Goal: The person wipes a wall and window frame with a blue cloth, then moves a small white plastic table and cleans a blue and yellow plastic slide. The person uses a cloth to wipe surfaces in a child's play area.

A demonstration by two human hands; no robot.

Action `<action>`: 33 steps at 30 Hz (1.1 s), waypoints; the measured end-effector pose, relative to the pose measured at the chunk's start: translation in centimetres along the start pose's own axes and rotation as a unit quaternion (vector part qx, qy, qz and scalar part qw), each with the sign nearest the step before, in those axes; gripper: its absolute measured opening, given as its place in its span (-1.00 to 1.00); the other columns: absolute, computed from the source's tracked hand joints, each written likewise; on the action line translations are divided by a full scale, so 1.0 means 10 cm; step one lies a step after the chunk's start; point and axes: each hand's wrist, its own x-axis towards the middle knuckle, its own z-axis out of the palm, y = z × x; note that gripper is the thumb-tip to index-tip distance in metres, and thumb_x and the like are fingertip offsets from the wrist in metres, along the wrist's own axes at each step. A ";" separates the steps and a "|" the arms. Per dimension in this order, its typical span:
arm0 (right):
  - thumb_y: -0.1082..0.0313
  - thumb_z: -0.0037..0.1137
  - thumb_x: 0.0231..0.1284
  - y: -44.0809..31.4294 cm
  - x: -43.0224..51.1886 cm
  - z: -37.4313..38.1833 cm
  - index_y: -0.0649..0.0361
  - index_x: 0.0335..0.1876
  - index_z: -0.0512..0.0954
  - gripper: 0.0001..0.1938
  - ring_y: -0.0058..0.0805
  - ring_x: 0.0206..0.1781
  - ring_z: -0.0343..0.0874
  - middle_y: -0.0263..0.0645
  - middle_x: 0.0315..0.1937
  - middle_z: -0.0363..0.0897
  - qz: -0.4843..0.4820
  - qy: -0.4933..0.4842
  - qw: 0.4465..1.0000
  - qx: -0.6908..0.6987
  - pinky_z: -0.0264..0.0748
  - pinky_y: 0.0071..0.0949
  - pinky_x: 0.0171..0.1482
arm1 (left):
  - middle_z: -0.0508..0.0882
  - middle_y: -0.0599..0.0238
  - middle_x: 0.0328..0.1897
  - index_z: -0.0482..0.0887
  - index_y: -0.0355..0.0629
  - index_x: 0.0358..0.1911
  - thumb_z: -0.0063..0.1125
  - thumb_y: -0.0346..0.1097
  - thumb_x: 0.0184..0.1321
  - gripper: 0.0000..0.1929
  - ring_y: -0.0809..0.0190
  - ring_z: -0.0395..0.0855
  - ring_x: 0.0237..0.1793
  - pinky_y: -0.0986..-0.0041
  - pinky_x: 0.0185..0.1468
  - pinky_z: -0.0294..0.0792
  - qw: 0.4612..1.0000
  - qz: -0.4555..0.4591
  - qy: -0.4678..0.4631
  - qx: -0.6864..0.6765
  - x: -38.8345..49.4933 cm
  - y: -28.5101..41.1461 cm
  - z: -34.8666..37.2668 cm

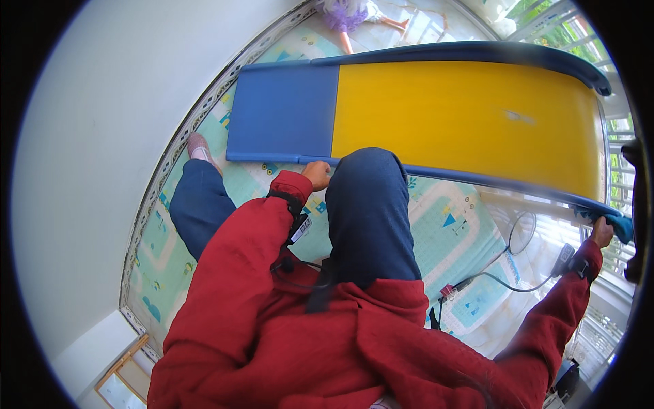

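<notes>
A slide with a yellow chute (460, 117) and a blue plastic end section (283, 110) lies across the view in front of me. My left hand (318, 175) rests with curled fingers at the near blue rim, beside my raised knee; whether it grips the rim cannot be told. Far to the right, my right hand (602, 232) is closed on a teal cloth (621, 226), which touches the near rim at the chute's curved right end. A worn pale mark shows on the yellow surface.
A patterned play mat (444, 230) covers part of the marble-look tile floor (495, 332). A doll in purple (347, 18) lies beyond the slide. A white wall (102, 128) stands left, barred windows (621, 158) right. A cable (511, 288) runs towards my right wrist.
</notes>
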 end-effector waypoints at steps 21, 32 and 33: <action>0.40 0.00 0.02 -2.22 -2.92 -0.60 0.44 -0.36 0.57 -0.79 -0.37 -0.62 0.59 -0.10 -0.53 0.60 -0.003 -0.304 0.890 0.339 0.50 -0.50 -0.50 | 0.65 -0.13 -0.26 0.67 -0.27 -0.29 0.16 -0.25 -0.02 -0.74 -0.13 0.62 -0.16 0.20 -0.04 0.43 0.996 -0.055 0.070 0.018 -0.12 -0.52 0.10; 0.42 -0.04 0.19 -2.85 -3.59 -0.60 0.22 -0.25 0.53 -0.88 -0.62 -0.57 0.44 -0.31 -0.50 0.56 0.212 -0.630 0.568 0.485 0.31 -0.67 -0.60 | 0.63 -0.14 -0.15 0.64 -0.25 -0.20 0.17 -0.31 -0.04 -0.71 -0.14 0.57 -0.06 0.18 0.06 0.39 0.987 -0.146 0.060 0.032 -0.07 -0.57 -0.21; 0.44 -0.04 0.20 -2.91 -3.65 -0.62 0.22 -0.25 0.52 -0.89 -0.61 -0.54 0.45 -0.30 -0.48 0.57 0.226 -0.645 0.532 0.500 0.31 -0.67 -0.58 | 0.62 -0.13 -0.13 0.63 -0.24 -0.19 0.17 -0.31 -0.03 -0.70 -0.15 0.56 -0.05 0.18 0.07 0.38 0.986 -0.150 0.063 0.037 -0.05 -0.57 -0.23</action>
